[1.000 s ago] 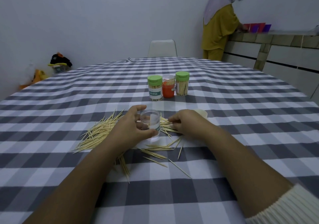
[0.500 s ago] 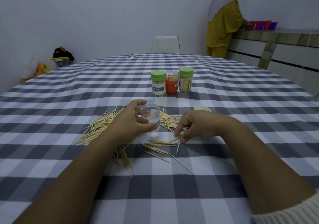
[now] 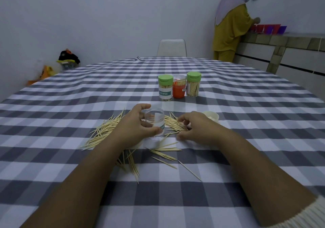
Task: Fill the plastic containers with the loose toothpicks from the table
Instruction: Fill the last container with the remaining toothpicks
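Right now my left hand point(image 3: 135, 125) grips the clear container point(image 3: 154, 122) in the middle of the frame, standing up with its open mouth on top. My right hand point(image 3: 195, 129) is just right of it, fingers curled down onto the toothpicks point(image 3: 174, 125) there. I cannot tell if it has pinched any yet. Those sticks lie on the tablecloth point(image 3: 70, 94) between that hand and the container, pointing up and left toward it. So I think the right hand should grab them. More toothpicks lie left of my left hand.
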`<state>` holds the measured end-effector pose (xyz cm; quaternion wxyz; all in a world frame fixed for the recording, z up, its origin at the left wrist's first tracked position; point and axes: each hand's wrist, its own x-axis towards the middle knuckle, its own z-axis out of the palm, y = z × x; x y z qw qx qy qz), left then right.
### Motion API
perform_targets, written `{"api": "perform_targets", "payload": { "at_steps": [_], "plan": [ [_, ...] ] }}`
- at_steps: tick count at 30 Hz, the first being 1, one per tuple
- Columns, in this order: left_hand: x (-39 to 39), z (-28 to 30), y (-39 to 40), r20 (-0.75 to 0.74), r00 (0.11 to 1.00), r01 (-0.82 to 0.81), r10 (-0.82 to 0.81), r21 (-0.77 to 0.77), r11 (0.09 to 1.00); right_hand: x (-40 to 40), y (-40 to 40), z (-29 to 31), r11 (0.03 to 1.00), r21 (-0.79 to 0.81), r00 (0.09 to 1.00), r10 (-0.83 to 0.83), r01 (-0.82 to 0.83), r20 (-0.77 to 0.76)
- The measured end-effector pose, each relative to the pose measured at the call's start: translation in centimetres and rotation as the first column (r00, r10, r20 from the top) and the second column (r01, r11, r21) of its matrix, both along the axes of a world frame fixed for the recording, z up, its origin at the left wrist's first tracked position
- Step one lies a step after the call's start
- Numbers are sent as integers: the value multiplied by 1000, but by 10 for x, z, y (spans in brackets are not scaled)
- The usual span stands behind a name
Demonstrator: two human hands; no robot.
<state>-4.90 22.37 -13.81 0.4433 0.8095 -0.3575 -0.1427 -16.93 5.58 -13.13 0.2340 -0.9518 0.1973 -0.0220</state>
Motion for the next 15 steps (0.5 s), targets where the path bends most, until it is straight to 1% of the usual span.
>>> {"api": "perform_targets", "payload": {
  "at_steps": [4, 6, 8, 12, 15],
  "plan": [
    [0, -1, 1, 1, 1000, -3, 3, -9, 1000, 9, -2, -3, 981, -192, 991, -64, 40, -121],
    [1, -1, 2, 3, 1000, -5, 5, -14, 1000, 17, -1, -1, 969, -244, 978, -86, 38, -188],
    [2, -1, 3, -4, 1000, -7, 7, -19, 1000, 24, 1, 4, 964, -267, 966, -62, -7, -252],
    [2, -2, 2, -23, 1000, 2, -3, -31, 1000, 34, 13, 12, 948, -296, 959, 32, -119, -283],
    [3, -3, 2, -18, 1000, 4, -5, -33, 999, 37, 25, 11, 910, -383, 956, 44, -159, -291]
  ]
}}
